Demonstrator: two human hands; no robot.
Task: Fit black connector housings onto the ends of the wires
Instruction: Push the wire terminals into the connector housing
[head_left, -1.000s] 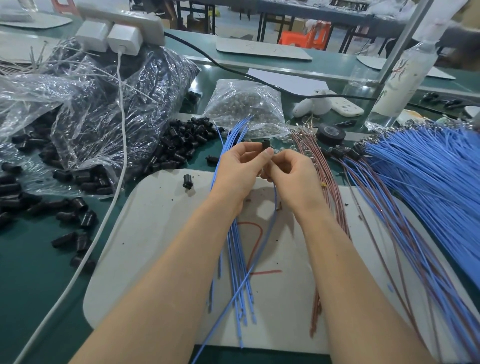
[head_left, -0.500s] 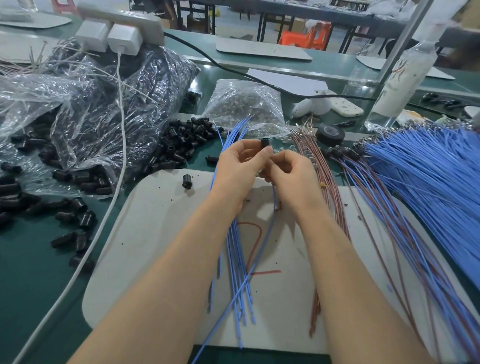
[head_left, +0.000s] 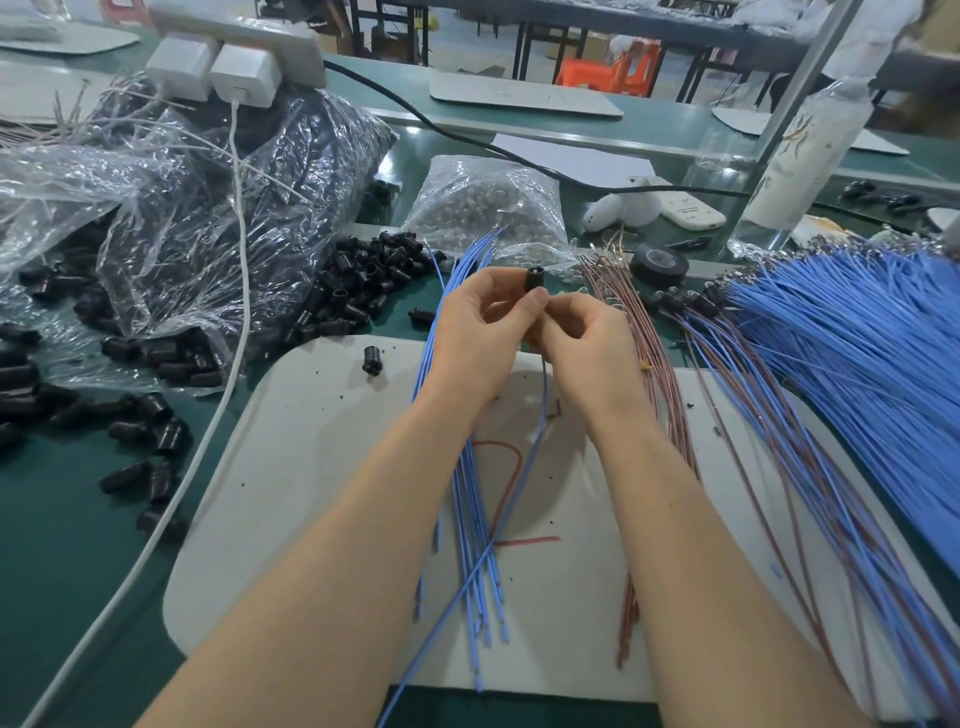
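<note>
- left hand (head_left: 483, 332) pinched the black housing (head_left: 536, 278) at its fingertips
- right hand (head_left: 587, 338) pinched a blue wire (head_left: 540, 415) just under that housing, rest trailing down from the grip
- loose housings (head_left: 358, 291) piled off to its left

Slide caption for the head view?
Left hand pinches a black connector housing; right hand holds a blue wire below it, over a white mat.
</note>
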